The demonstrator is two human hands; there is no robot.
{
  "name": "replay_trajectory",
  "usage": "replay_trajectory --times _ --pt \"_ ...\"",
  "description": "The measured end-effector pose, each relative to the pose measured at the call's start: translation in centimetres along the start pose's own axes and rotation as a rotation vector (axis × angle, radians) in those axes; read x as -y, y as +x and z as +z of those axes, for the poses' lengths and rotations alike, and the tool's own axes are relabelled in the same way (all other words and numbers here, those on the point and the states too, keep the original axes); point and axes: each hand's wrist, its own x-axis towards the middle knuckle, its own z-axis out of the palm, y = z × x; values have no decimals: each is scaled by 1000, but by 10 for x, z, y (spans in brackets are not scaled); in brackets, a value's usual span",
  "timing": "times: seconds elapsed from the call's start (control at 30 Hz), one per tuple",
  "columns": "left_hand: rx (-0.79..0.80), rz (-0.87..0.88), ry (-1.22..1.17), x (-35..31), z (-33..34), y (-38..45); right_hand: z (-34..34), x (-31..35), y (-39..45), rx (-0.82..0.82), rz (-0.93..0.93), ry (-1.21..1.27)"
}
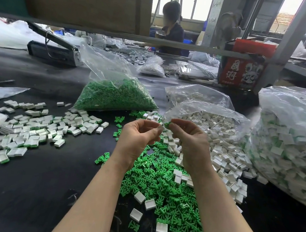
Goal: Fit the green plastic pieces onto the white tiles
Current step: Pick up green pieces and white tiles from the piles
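Note:
Both hands are raised above a loose heap of green plastic pieces (162, 187) on the black table. My right hand (187, 137) pinches a green piece (166, 124) between thumb and fingertips. My left hand (139, 133) has its fingers curled close beside it; a white tile may be pinched at its fingertips, but blur hides it. Loose white tiles (224, 159) spill from an open clear bag on the right. A spread of fitted white-and-green tiles (36, 129) lies to the left.
A clear bag of green pieces (115, 96) stands behind the hands. A big bag of fitted tiles (290, 146) fills the right edge. A red box (243, 68), a metal frame post and a black machine (52, 49) sit farther back. Another person works at the far bench.

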Motion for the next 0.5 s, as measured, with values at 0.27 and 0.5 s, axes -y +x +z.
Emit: replay_trajectory --times 0.27,0.5 --pt "-16 25 -31 0 -2 0 2 -2 1 17 -81 -55" --pt "-9 49 -40 -1 -2 -1 3 -1 -1 83 -58 -69"
